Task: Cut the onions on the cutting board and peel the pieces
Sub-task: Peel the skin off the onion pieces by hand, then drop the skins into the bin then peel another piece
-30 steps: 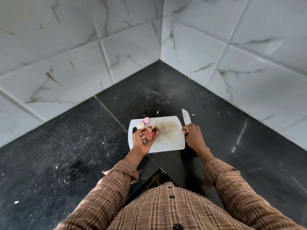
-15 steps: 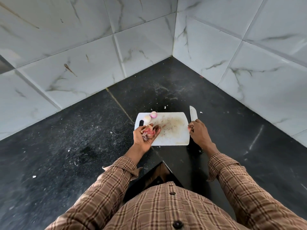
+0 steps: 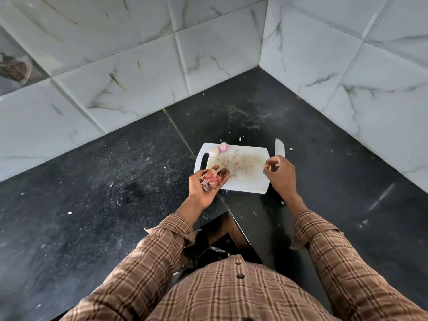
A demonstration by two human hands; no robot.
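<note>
**Right hand lifted off the knife; peels cupped in the left palm**

Since the earlier frame, the right hand has been raised from the knife and is now held above the right edge of the cutting board. The left hand has been lowered slightly toward the board's near left corner.

At the left, on the black countertop, the left hand is turned palm up, fingers loosely spread, and a heap of pink onion skins is carried in the open palm. Just beyond it, at the far left corner of the white board, two peeled onion pieces are seen side by side, touching or nearly so. The middle of the board is smeared with brownish residue and small scraps.

At the right, the right hand's fingers are loosely curled; whether anything is pinched between them cannot be told. The knife is left lying on the countertop just beside the board's right edge, its blade pointing away from the person and partly hidden by the hand.
</note>
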